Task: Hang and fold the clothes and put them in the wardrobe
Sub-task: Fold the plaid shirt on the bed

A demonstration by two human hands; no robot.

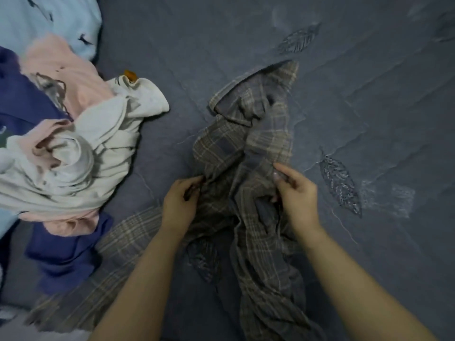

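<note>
At the far left a heap of unfolded clothes lies on the bed: a pale blue fabric printed with small dark figures [49, 18] at the top corner, a pink garment [66, 70] below it, a navy blue garment [24, 99] running down the left side and out again under the heap, and a crumpled off-white garment [98, 143] twisted across the middle, with a small orange tag [130, 75] showing at its upper edge. All of this rests on a dark grey-blue bedspread [344, 107] stitched with leaf motifs, which fills the rest of the view. Moving toward the centre, a grey-brown plaid shirt [266, 134] lies rumpled on the bedspread, its collar end pointing away from the person and its lower part trailing down toward the bottom edge; one plaid section spreads out to the lower left, just beside the navy garment. The left hand [178, 205] has its fingers curled and pinches a fold of the plaid shirt at the shirt's left edge. To the right of it, the right hand [295, 193] grips another fold of the same shirt, thumb and fingers closed on the cloth, with the index finger extended along the fabric. Both bare forearms reach in from the bottom of the view. The shirt is bunched between the two hands.
</note>
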